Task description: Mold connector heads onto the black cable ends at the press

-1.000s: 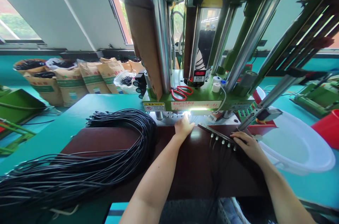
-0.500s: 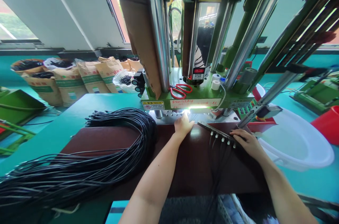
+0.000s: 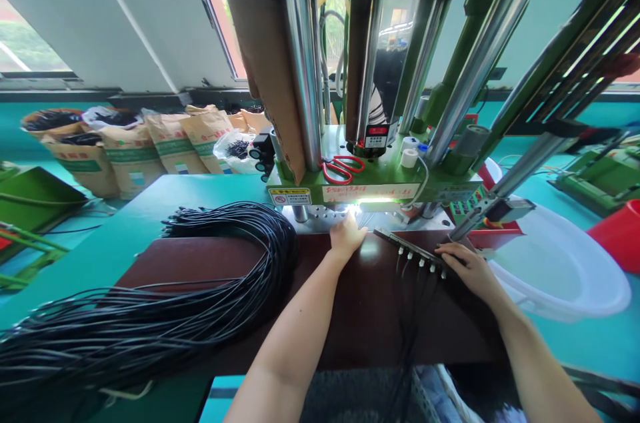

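Note:
My left hand [image 3: 347, 234] reaches under the lit lower edge of the green press [image 3: 440, 188]. Bright glare and the press hide its fingertips, so its grip does not show. Thin pale strands or wires [image 3: 367, 218] lie just right of its fingers. On the brown tabletop [image 3: 360, 316], a dark metal bar [image 3: 410, 246] lies at a slant, with several white connectors along its near side and black cables [image 3: 407, 323] hanging down from them. My right hand [image 3: 465, 267] holds the bar's right end, fingers bent over it.
A large bundle of black cables [image 3: 240, 309] lies to the left. Red-handled scissors [image 3: 343, 169] rest on the press. A white tub [image 3: 565, 269] stands at the right, sacks [image 3: 133, 156] at the back left. Part of another person [image 3: 376, 106] shows behind the press.
Both hands and the bar stay in nearly the same place. Only the camera view has shifted slightly.

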The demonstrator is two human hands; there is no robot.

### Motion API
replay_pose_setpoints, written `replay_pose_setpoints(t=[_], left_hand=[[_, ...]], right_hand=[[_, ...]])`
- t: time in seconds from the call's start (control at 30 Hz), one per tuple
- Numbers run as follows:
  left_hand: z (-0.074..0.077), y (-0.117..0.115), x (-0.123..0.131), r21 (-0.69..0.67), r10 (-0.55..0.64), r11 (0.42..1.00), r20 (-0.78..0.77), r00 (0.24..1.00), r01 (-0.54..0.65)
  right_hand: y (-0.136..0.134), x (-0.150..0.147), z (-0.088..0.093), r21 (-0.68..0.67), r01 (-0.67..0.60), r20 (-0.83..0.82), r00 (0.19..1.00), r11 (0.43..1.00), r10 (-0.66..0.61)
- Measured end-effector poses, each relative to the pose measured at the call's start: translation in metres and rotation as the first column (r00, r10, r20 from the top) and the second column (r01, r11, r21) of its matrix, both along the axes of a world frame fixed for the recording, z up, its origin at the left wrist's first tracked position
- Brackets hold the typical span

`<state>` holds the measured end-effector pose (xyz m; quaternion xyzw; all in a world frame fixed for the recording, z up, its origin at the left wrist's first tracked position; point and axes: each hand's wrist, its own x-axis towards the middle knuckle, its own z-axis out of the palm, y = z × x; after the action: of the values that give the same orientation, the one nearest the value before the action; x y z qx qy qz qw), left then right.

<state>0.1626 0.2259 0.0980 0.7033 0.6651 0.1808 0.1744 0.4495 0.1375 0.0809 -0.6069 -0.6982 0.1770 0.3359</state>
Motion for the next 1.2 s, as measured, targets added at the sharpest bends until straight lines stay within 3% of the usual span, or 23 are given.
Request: replay_pose_setpoints(t=[0.6, 0.8, 0.97, 1.2], left_hand=[[0.002, 0.001, 0.000, -0.034, -0.003, 0.999, -0.002, 1.000, 0.003], [0.004, -0.001, 0.000, -0.058, -0.002, 0.998, 0.001, 1.000, 0.002], [0.005, -0.002, 0.000, -0.038, -0.007, 0.999, 0.006, 1.000, 0.008], [0.007, -0.002, 0.001, -0.062, -0.003, 0.998, 0.003, 1.000, 0.004]], right_hand=[[0.000, 0.000, 0.002, 0.005, -0.025, 0.047, 0.999, 1.000, 0.025], [0.015, -0.008, 0.024, -0.066, -0.121, 0.183, 0.974, 0.991, 0.131], [0.064, -0.052, 0.053, 0.078, -0.183, 0.223, 0.961, 0.980, 0.162], [0.171, -0.105, 0.054, 0.212, -0.082, 0.222, 0.974, 0.974, 0.034]])
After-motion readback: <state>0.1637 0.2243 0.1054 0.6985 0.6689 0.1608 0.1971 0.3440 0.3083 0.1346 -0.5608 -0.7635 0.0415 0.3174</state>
